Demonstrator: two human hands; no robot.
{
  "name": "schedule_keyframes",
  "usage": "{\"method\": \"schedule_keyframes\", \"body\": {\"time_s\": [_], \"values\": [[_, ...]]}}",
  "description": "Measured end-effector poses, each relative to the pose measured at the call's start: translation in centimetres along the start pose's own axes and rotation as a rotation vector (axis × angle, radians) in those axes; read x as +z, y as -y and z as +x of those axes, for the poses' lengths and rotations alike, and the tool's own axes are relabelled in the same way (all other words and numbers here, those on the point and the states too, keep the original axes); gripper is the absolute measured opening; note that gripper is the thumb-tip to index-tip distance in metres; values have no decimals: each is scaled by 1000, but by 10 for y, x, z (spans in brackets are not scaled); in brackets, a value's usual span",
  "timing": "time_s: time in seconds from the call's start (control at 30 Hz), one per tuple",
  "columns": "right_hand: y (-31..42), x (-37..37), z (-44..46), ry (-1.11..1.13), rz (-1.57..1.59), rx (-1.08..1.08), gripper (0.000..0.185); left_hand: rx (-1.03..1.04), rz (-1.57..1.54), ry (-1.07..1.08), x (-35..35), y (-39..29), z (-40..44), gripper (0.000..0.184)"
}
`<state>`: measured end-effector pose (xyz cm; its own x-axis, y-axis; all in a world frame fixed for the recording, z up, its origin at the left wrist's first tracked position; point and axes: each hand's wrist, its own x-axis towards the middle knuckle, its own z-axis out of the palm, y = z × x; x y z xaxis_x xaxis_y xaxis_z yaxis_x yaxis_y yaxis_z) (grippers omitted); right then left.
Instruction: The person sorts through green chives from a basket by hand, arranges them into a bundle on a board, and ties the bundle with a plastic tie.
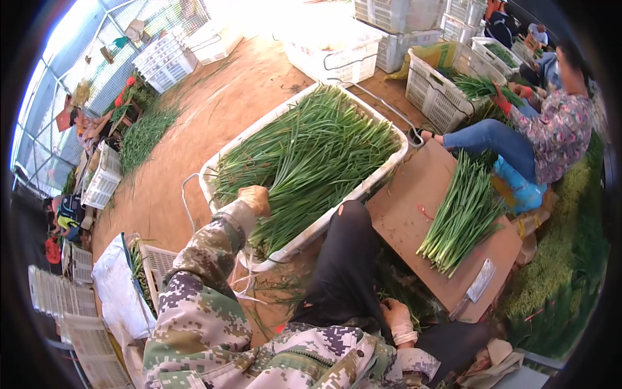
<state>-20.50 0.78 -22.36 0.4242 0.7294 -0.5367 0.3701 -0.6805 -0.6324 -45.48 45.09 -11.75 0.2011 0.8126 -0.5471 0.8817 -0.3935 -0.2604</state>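
A white plastic crate (pixel 206 170) in front of me is heaped with long green chives (pixel 311 146), their pale stem ends mostly toward the right. My left hand (pixel 256 200) reaches over the near left side of the crate, fingers closed on some chives at the edge of the heap. My right hand (pixel 398 320) is low by my lap, between my thighs, with a pale band around the wrist. Its fingers are curled, and whatever they may hold is hidden. Right of my knee, a bunch of chives (pixel 463 217) lies on a brown board (pixel 414 194).
A person (pixel 551 129) in a floral top sits at the right, handling greens beside another white crate (pixel 437 97). White crates (pixel 337 58) stand at the back. A metal hook (pixel 382 104) lies across the crate's far right corner. Loose greens (pixel 146 139) lie on the earth floor at left.
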Motion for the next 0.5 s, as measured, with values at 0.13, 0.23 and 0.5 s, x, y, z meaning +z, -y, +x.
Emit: {"method": "schedule_keyframes", "body": {"time_s": [0.13, 0.23, 0.5], "values": [[-5, -3, 1, 3, -8, -31, 27, 21, -124, 53, -10, 7, -8, 49], [-7, -6, 4, 15, 8, -32, 27, 130, -256, 18, 17, 20, 6, 52], [-10, -2, 20, 29, 7, -70, 25, -37, -322, -170, 42, -6, -6, 89]]}}
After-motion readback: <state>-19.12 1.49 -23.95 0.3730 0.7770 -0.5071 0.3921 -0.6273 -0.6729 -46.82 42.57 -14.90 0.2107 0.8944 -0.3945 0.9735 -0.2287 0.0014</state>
